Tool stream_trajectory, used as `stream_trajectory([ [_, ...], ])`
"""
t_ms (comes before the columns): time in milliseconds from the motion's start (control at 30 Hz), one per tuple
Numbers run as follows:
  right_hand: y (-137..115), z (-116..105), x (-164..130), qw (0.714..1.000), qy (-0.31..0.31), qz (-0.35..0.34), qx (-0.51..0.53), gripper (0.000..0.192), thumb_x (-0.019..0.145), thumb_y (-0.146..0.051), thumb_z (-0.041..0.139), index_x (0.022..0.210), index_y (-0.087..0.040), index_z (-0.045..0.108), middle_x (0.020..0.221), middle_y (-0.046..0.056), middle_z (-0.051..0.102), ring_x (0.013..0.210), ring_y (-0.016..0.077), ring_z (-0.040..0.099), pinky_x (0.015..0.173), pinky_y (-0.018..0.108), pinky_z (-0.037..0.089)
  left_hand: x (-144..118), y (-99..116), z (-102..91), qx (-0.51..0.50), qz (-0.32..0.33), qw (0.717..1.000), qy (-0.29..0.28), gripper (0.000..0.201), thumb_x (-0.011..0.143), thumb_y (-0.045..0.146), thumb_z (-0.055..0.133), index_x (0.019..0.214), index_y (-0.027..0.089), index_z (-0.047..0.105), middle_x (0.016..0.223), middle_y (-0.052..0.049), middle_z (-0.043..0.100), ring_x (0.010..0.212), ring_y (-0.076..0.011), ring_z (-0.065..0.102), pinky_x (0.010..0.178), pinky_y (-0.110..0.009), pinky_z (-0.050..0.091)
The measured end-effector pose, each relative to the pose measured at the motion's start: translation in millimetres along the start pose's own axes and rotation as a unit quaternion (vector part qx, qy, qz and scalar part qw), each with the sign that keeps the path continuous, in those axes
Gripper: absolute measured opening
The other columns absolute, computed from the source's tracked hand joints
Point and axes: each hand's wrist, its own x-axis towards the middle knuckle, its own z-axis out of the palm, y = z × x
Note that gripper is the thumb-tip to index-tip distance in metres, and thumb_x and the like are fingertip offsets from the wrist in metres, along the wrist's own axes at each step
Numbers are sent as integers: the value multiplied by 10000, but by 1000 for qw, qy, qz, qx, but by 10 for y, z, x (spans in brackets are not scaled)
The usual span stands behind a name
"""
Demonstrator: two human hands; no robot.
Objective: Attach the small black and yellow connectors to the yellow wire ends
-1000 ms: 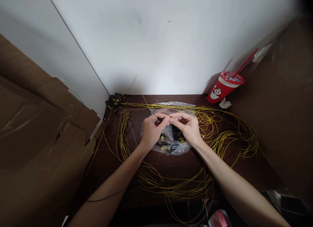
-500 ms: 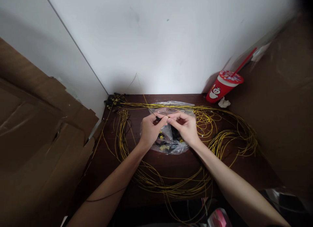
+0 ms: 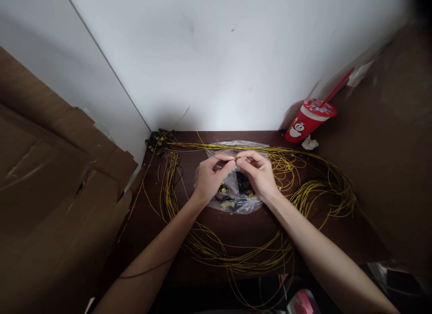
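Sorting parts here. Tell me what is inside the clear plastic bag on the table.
The clear plastic bag holds small black and yellow parts. The left hand and right hand cover its middle, so the count stays hidden.

Both hands meet over a clear plastic bag [image 3: 236, 199] of small black and yellow parts on a dark table [image 3: 256, 228]. Left hand [image 3: 209, 179] and right hand [image 3: 258, 174] each pinch a thin yellow wire [image 3: 232, 159] between thumb and forefinger, fingertips nearly touching. Loops of yellow wires [image 3: 303, 192] are spread around the bag on all sides. Red cup [image 3: 308, 120] with straw stands far right by the white wall [image 3: 219, 57], crumpled tissue [image 3: 309, 143] just beside it. Brown cardboard [image 3: 50, 179] leans at left.
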Motion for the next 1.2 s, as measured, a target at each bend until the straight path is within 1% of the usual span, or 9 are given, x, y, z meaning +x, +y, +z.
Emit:
stream_trajectory([
  [133,-74,-54,64,996,17,30,81,83,726,-244,708,799,-246,670,904,1,683,816,131,619,781,297,520,21,-15,-27,39,33,999,-18,140,743,231,679,871,178,703,860,-45,719,667,-113,613,590,-234,480],
  [200,-118,-100,99,994,32,45,98,81,733,-254,695,808,-251,666,871,8,678,865,149,625,788,307,527,11,22,-46,63,58,996,-32,87,765,235,661,800,173,711,800,-43,717,643,-107,606,571,-224,466],
  [267,-149,-150,127,991,47,51,116,103,737,-245,690,839,-258,680,824,2,669,865,146,628,789,300,527,-18,97,-61,83,78,990,-87,214,818,269,609,653,163,695,616,-25,677,540,-90,568,510,-209,427],
  [367,-170,-200,140,991,54,52,113,141,726,-211,701,858,-256,714,773,-11,667,755,118,618,761,290,523,-74,225,-64,62,87,977,-185,322,873,284,533,617,158,683,475,-3,612,424,-71,501,428,-197,366],
  [433,-180,-202,128,994,39,51,90,161,709,-197,719,862,-246,728,735,-17,667,667,100,591,707,279,517,-95,268,-50,38,107,980,-162,225,859,251,548,714,162,694,523,1,632,445,-72,518,429,-192,381],
  [500,-195,-180,105,995,12,64,79,193,679,-193,749,866,-238,730,697,-23,665,607,87,570,636,258,502,-91,257,-35,32,140,985,-93,95,818,207,600,829,175,689,702,-21,686,574,-91,586,487,-197,440],
  [600,-218,-134,71,990,-30,112,82,224,633,-189,789,844,-224,722,667,-23,673,568,76,569,567,225,480,-54,175,-31,81,180,980,-26,164,789,159,633,946,193,666,888,-45,669,674,-99,583,561,-218,477],
  [900,-250,-98,38,982,-55,169,68,182,587,-205,824,719,-186,700,623,-11,663,545,68,561,521,203,457,-22,130,-55,176,257,950,-4,92,803,128,629,863,187,666,756,-3,610,569,-73,488,546,-224,422],
  [1200,-238,-92,24,989,-74,126,5,157,647,-253,792,767,-194,710,657,-5,659,619,98,576,646,271,489,-21,128,-61,201,270,942,7,58,807,126,622,816,174,653,736,4,595,558,-68,477,525,-215,405],
])
